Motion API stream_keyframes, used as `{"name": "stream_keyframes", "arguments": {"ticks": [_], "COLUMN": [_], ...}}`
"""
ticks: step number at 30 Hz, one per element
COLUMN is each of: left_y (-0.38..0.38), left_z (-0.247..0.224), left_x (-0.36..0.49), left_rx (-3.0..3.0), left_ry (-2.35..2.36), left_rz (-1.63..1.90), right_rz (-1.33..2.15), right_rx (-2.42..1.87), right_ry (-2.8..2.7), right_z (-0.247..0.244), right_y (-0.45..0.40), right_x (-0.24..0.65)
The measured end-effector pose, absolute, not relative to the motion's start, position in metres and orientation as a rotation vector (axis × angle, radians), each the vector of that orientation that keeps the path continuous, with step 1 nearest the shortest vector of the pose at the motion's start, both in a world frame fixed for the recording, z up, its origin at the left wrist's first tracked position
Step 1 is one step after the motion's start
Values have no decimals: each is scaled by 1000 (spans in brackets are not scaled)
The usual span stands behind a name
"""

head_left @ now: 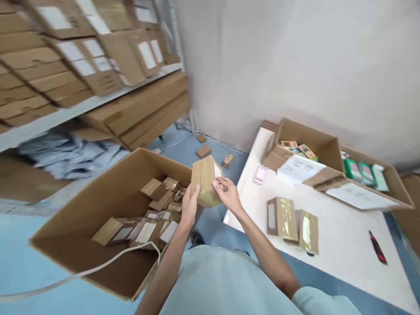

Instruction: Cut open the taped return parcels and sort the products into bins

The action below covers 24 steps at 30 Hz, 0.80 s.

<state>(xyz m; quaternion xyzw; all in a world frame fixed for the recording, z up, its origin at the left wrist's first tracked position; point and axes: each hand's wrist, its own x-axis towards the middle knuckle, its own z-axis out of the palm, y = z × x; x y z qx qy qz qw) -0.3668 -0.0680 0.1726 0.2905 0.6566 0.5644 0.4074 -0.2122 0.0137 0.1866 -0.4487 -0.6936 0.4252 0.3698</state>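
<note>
A small taped cardboard box [204, 179] with a white label on its right side is held up in front of me. My left hand [189, 205] grips its lower left edge, with the thumb on the near face. The fingers of my right hand [229, 193] are pinched at the label on the right side. Just left of and below the held box stands a large open carton [108, 197], with several small taped boxes [146, 232] inside it.
On the right, a white table [341, 258] bears two small boxes [285, 216], a red and black cutter [378, 248] and open cartons [311, 138] of packets. Shelves [92, 100] of cartons stand at the left. A white cable [108, 261] crosses the large carton. Small boxes [203, 151] lie on the floor.
</note>
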Motion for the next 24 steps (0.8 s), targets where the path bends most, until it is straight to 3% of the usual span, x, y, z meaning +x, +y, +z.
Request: {"name": "stream_keyframes", "arguments": {"ticks": [12, 18, 24], "left_y": [-29, -37, -16], "left_z": [73, 37, 27], "left_x": [-47, 2, 30], "left_rx": [1065, 1172, 1190], "left_ry": [1578, 1542, 1483], "left_rz": [796, 588, 539], "right_rz": [1029, 646, 587], "right_rx": [-1791, -2108, -2236], "right_ry": [-1718, -1786, -1856], "right_z": [98, 61, 23], "right_y": [-56, -121, -119], "right_x": [135, 233, 274]}}
